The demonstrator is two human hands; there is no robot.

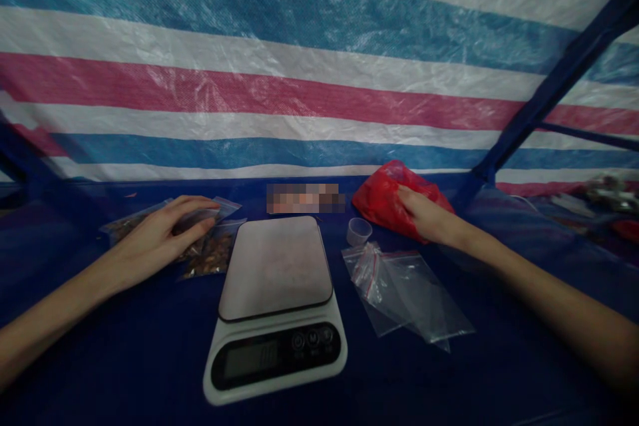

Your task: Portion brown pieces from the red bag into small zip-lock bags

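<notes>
My left hand [170, 229] rests over small zip-lock bags at the left, its fingers stretched out and the thumb apart. One zip-lock bag [212, 254] with brown, nut-like pieces shows beside the thumb; others lie partly under the hand. At the right, my right hand [422, 210] is closed on a crumpled red plastic bag [382, 196]; its fingertips are mostly hidden in the folds, and so are the bag's contents. Between the hands sits a white kitchen scale [277, 269] with a bare platform. Its display is too dim to read surely.
A small clear plastic cup [359, 231] stands by the red bag. Several flat transparent zip-lock bags [407, 289] lie right of the scale. Behind it is a blurred-out item [305, 198]. Blue frame bars [539, 100] and a striped tarp [299, 93] bound the blue surface.
</notes>
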